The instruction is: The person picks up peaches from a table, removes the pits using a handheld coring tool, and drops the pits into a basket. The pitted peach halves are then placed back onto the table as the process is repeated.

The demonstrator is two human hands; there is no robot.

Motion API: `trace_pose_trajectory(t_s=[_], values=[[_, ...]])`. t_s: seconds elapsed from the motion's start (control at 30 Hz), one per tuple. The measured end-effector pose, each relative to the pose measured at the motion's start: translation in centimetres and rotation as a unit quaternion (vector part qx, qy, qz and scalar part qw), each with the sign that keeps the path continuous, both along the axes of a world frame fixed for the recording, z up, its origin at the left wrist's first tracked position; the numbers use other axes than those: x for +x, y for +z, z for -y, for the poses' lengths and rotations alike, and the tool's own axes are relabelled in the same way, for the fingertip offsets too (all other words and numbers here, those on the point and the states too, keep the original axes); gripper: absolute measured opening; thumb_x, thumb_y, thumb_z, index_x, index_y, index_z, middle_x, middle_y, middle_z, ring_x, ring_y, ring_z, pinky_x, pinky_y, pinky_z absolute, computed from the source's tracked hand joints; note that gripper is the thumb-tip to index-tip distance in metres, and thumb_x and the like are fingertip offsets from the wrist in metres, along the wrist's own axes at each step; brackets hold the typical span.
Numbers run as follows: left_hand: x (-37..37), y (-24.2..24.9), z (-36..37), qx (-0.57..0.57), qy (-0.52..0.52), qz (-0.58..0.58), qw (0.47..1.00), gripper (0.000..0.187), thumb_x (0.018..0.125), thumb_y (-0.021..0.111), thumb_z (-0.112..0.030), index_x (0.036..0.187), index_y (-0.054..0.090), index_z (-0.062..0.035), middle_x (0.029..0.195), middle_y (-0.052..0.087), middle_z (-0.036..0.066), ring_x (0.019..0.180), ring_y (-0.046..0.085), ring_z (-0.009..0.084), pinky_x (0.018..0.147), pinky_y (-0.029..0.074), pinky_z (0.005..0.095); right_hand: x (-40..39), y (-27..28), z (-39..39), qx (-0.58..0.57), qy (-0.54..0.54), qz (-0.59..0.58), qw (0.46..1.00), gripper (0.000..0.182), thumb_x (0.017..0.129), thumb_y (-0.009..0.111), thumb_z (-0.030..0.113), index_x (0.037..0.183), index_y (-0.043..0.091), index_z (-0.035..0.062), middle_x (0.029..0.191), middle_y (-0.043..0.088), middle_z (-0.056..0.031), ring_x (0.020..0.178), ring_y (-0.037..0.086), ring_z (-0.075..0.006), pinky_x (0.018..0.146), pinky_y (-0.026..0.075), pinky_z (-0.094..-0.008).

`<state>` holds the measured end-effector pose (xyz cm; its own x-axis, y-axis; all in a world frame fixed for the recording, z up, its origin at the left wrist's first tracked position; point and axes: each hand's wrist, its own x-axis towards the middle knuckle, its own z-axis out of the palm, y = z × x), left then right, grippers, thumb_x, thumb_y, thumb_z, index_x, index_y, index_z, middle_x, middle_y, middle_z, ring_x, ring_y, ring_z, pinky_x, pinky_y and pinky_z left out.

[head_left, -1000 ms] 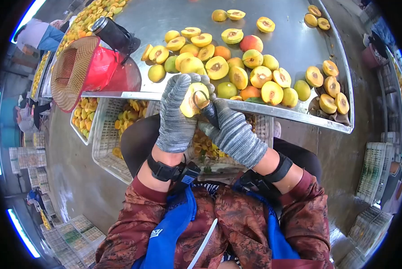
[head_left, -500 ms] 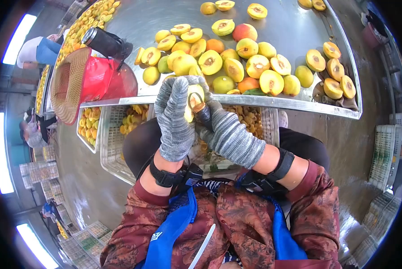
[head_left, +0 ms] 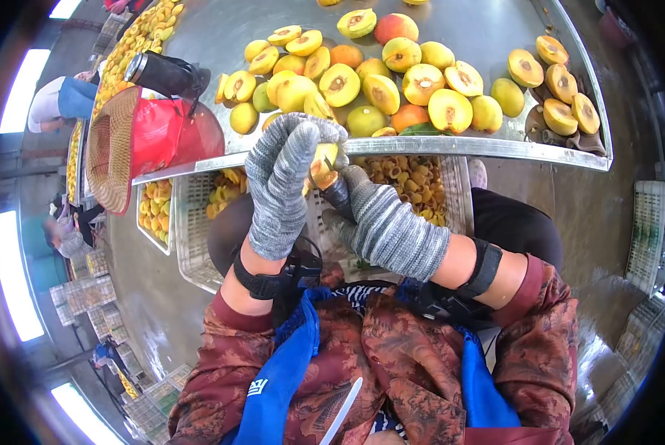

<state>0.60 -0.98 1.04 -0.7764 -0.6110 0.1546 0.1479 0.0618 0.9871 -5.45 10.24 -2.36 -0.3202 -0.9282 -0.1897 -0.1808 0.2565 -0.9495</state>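
Observation:
In a grey knitted glove, my left hand [head_left: 279, 189] is closed around a yellow peach half [head_left: 326, 153] just in front of the metal table's near edge. My right hand [head_left: 395, 226], gloved the same way, grips the dark handle of a pitting tool [head_left: 338, 197]. The tool's curved metal end is against the peach half, with brownish pit or flesh showing at it. Exactly how deep the tip sits is hidden. Past my hands, several cut and whole peaches [head_left: 340, 84] lie on the table [head_left: 466, 22].
A red bag [head_left: 158, 133], straw hat [head_left: 111, 148] and black flask [head_left: 162, 73] sit at the table's left. More peach halves [head_left: 561, 83] lie by the right rim. Below the edge are crates [head_left: 191, 245] with fruit and scooped pieces [head_left: 410, 182]. Other people are at far left.
The view has shifted slightly, so the table edge appears higher. My hands stay together; the peach half is turned a little, showing less of its cut face, with the tool still at it.

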Motion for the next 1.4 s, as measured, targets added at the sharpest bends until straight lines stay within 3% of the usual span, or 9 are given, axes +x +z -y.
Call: trace_pose_trajectory(t_s=[0.13, 0.2, 0.37, 0.47, 0.63, 0.7, 0.83, 1.07, 1.4], values=[[-0.4, -0.2, 1.1, -0.107, -0.029, 0.038, 0.993, 0.034, 0.089, 0.046, -0.032, 0.083, 0.058, -0.0013, 0.079, 0.059, 0.009, 0.068, 0.056, 0.0135, 0.065, 0.046, 0.0266, 0.0, 0.5, 0.3, -0.004, 0.011, 0.036, 0.999, 0.058, 0.074, 0.063, 0.011, 0.123, 0.033, -0.0016, 0.105, 0.055, -0.0175, 0.093, 0.057, -0.0264, 0.077, 0.046, -0.034], [-1.1, 0.0, 1.7, 0.032, -0.091, -0.028, 0.995, 0.029, 0.087, 0.049, -0.03, 0.094, 0.053, -0.0016, 0.093, 0.057, 0.012, 0.082, 0.057, 0.0187, 0.071, 0.048, 0.0306, 0.5, 0.1, 0.9, -0.215, -0.088, 0.281, 0.931, 0.052, 0.078, 0.058, 0.004, 0.122, 0.032, -0.0038, 0.108, 0.053, -0.012, 0.097, 0.053, -0.0187, 0.082, 0.044, -0.0305], [-1.6, -0.3, -0.1, -0.074, 0.041, -0.109, 0.99, 0.026, 0.085, 0.053, -0.027, 0.092, 0.057, -0.0024, 0.09, 0.06, 0.01, 0.077, 0.058, 0.0179, 0.071, 0.047, 0.0284, -1.2, 0.7, 0.8, -0.126, 0.01, 0.212, 0.969, 0.047, 0.078, 0.057, 0.0, 0.119, 0.034, -0.0042, 0.103, 0.05, -0.0073, 0.097, 0.048, -0.0129, 0.083, 0.041, -0.0256], [-1.3, 0.3, -0.6, 0.038, 0.027, -0.026, 0.999, 0.022, 0.082, 0.057, -0.021, 0.09, 0.058, -0.0011, 0.084, 0.061, 0.009, 0.073, 0.058, 0.0161, 0.07, 0.047, 0.0283, -1.0, 0.9, 0.6, -0.012, 0.079, -0.079, 0.994, 0.05, 0.076, 0.062, 0.011, 0.115, 0.036, -0.0058, 0.103, 0.052, -0.0127, 0.096, 0.052, -0.0178, 0.083, 0.042, -0.0261], [-1.4, 0.3, 0.0, 0.048, -0.015, -0.022, 0.998, 0.018, 0.081, 0.058, -0.017, 0.084, 0.059, 0.0008, 0.077, 0.061, 0.008, 0.069, 0.058, 0.0149, 0.068, 0.047, 0.0274, 0.0, -0.6, 0.1, -0.027, -0.01, 0.059, 0.998, 0.065, 0.075, 0.062, 0.014, 0.126, 0.026, -0.0074, 0.103, 0.053, -0.0172, 0.095, 0.054, -0.021, 0.082, 0.043, -0.0277], [-1.3, 0.2, 0.4, 0.02, -0.069, -0.008, 0.997, 0.016, 0.08, 0.059, -0.015, 0.083, 0.059, 0.0009, 0.076, 0.061, 0.008, 0.069, 0.058, 0.014, 0.067, 0.047, 0.0266, 0.4, -1.6, 0.2, -0.202, -0.032, 0.136, 0.969, 0.067, 0.075, 0.062, 0.011, 0.128, 0.024, -0.0069, 0.103, 0.054, -0.0158, 0.094, 0.055, -0.0194, 0.081, 0.044, -0.0282], [-0.9, 0.1, 1.0, -0.065, -0.1, 0.037, 0.992, 0.023, 0.08, 0.057, -0.021, 0.083, 0.057, 0.0014, 0.081, 0.06, 0.012, 0.074, 0.058, 0.0198, 0.072, 0.047, 0.0321, -1.2, 2.5, -0.7, 0.049, 0.032, 0.088, 0.994, 0.065, 0.074, 0.06, 0.001, 0.128, 0.025, -0.0059, 0.113, 0.049, -0.0096, 0.103, 0.047, -0.0139, 0.089, 0.039, -0.0263], [-1.2, 0.7, -0.3, -0.1, -0.034, 0.036, 0.994, 0.021, 0.08, 0.056, -0.019, 0.082, 0.058, 0.0012, 0.081, 0.061, 0.011, 0.075, 0.059, 0.0189, 0.073, 0.047, 0.0307, 0.0, -0.2, -0.6, -0.146, 0.015, 0.223, 0.964, 0.058, 0.078, 0.057, 0.001, 0.126, 0.027, -0.0054, 0.117, 0.045, -0.0113, 0.108, 0.043, -0.0144, 0.093, 0.036, -0.0268], [-1.2, 0.7, 1.5, -0.064, -0.127, 0.132, 0.981, 0.018, 0.078, 0.058, -0.016, 0.082, 0.059, 0.0011, 0.078, 0.062, 0.009, 0.074, 0.059, 0.0148, 0.071, 0.048, 0.0267, 0.7, -1.2, -0.7, -0.131, -0.013, 0.294, 0.947, 0.055, 0.078, 0.059, 0.004, 0.124, 0.03, -0.0057, 0.111, 0.049, -0.0104, 0.104, 0.047, -0.0148, 0.09, 0.039, -0.0259]])
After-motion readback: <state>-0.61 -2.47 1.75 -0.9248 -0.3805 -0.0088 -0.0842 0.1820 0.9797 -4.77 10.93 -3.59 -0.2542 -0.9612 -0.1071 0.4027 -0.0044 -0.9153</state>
